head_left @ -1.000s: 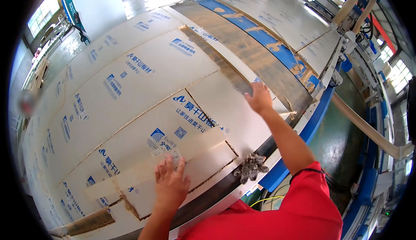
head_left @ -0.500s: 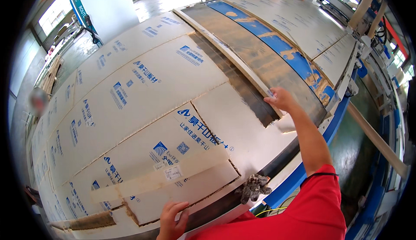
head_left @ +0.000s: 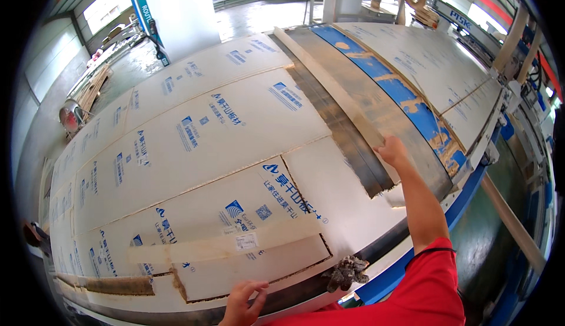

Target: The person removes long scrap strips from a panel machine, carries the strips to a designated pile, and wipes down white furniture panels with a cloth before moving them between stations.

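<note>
The right hand (head_left: 393, 151) is closed over the near end of a long pale strip (head_left: 329, 85), an offcut that runs away from the person along the seam between the cut white panels and the bare dark bed; the fingers curl over the strip's edge, though how firmly they clamp it is hard to tell at this angle. The left hand (head_left: 242, 302) sits low at the near edge of the table, fingers loosely spread and holding nothing, its tips just short of a small cut white panel (head_left: 253, 267) with a tan strip (head_left: 226, 245) lying across it. By my reading the step in hand is clearing the long offcut from the machine bed: the strip lies flat, touching the dark spoilboard (head_left: 344, 132) along its length, with only its near end under the grip. The next move likely calls for lifting that end and drawing the strip clear without bending or snapping it, and without nudging the printed white sheets (head_left: 194, 143) beside it. A crumpled grey glove (head_left: 346, 270) lies on the table edge between the two hands, and the blue-streaked board (head_left: 406, 96) lies just beyond the strip.
</note>
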Demonstrator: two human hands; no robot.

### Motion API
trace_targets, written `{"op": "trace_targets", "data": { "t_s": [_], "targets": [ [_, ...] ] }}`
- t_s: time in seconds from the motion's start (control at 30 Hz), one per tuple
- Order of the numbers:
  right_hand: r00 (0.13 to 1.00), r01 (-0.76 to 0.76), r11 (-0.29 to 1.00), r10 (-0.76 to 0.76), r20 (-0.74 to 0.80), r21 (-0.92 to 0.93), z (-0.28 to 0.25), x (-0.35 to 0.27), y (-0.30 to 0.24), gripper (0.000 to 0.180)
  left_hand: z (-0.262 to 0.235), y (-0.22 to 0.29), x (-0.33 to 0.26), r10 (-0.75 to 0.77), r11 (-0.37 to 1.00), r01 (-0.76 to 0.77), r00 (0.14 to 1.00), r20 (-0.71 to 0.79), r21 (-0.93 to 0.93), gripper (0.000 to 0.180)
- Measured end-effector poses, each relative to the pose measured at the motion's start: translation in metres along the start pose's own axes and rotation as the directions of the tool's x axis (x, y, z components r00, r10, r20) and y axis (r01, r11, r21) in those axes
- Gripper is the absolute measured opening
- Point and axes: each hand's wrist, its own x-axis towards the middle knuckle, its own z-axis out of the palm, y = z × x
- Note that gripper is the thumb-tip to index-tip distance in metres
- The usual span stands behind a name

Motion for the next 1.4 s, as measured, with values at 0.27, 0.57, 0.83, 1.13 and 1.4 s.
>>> {"op": "trace_targets", "data": {
  "t_s": [0.27, 0.57, 0.83, 1.13, 1.4],
  "targets": [
    [0.986, -0.115, 0.889, 0.05, 0.156, 0.442, -0.03, -0.029, -0.004, 0.028, 0.001, 0.002, -0.004, 0.025, 0.996, -0.034, 0.994, -0.108, -0.078, 0.022],
    [0.994, -0.111, 0.828, 0.086, 0.071, 0.549, -0.094, -0.145, -0.065, 0.024, 0.004, 0.003, 0.022, 0.082, 0.955, -0.043, 0.99, 0.119, -0.295, 0.028],
    [0.981, 0.029, 0.987, 0.002, -0.192, 0.16, -0.19, -0.257, -0.112, 0.024, -0.003, 0.041, 0.118, 0.08, 0.65, 0.0, 0.995, 0.068, -0.76, 0.052],
    [0.759, 0.591, 0.799, -0.598, -0.255, -0.115, -0.143, -0.367, -0.19, 0.024, -0.14, 0.056, 0.103, -0.182, 0.23, -0.109, 0.971, -0.153, -0.967, 0.059],
    [0.784, 0.62, 0.776, -0.61, -0.112, 0.114, -0.1, -0.366, -0.274, 0.058, -0.174, -0.053, 0.009, -0.087, -0.007, -0.467, 0.881, -0.465, -0.884, 0.065]
  ]
}}
